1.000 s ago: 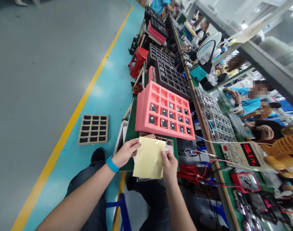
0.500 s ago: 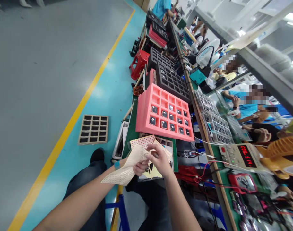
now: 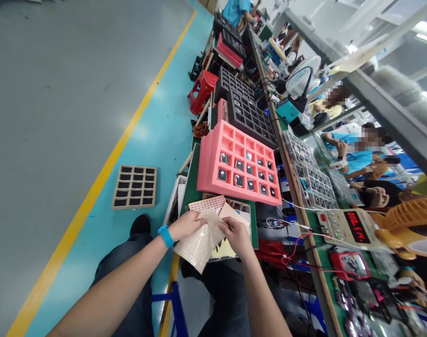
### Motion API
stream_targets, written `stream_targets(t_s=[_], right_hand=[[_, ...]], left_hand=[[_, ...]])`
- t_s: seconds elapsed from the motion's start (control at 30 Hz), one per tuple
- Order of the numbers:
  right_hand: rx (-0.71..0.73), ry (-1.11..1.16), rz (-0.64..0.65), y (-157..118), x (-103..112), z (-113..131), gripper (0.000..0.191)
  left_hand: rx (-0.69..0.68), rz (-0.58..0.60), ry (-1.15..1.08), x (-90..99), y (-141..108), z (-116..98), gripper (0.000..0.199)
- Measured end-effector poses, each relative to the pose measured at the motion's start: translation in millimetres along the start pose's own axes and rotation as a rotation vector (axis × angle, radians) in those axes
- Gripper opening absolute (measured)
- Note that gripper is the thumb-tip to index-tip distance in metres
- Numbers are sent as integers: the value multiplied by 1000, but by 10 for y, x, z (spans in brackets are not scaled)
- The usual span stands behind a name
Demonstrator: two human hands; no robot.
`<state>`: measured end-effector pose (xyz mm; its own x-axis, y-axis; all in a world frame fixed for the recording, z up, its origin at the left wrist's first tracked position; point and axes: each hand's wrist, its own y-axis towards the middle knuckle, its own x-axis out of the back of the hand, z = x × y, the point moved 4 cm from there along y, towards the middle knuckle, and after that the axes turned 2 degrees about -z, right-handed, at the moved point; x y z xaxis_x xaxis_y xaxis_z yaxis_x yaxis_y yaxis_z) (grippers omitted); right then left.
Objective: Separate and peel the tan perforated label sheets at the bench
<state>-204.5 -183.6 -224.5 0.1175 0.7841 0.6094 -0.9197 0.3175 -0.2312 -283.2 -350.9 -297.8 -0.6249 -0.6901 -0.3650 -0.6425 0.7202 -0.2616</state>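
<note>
A beige sheet with rows of small marks [image 3: 200, 242] hangs slanted between my hands, its lower corner pointing toward my lap. My left hand [image 3: 185, 225], below a blue wristband, grips its upper left edge. The fingers of my right hand [image 3: 234, 233] are pinched on its right edge. Behind it lie a sheet with red marks [image 3: 208, 204] and another beige sheet [image 3: 237, 215], over a box with a yellow sheet [image 3: 224, 249] inside. Just beyond stands a pink foam tray [image 3: 213, 187] holding several dark rounded pieces in its compartments.
Black trays [image 3: 251, 117] stand behind the pink one. An empty beige tray [image 3: 134, 187] lies on the floor at left. At right, a long bench holds a power supply [image 3: 353, 228] with cables. A red stool [image 3: 203, 91] is farther off; people sit across the bench.
My left hand has moved from beneath the sheet to its upper left edge. The sheet, curled before, is now flatter and faces up. My right hand has shifted slightly right and down.
</note>
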Motion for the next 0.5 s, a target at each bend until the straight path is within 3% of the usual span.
stream_targets(t_s=[0.2,0.33,0.5], right_hand=[[-77,116,-60,13,-9,-106,42],[-132,245,-100,-21,-55,-170,54],[-179,318,0,-135,-126,-211,59]], left_hand=[[-27,69,-10,-69,14,-2,62],[-68,-2,-34,-37,21,-16,66],[-106,-90,-74,23,17,-21,69]])
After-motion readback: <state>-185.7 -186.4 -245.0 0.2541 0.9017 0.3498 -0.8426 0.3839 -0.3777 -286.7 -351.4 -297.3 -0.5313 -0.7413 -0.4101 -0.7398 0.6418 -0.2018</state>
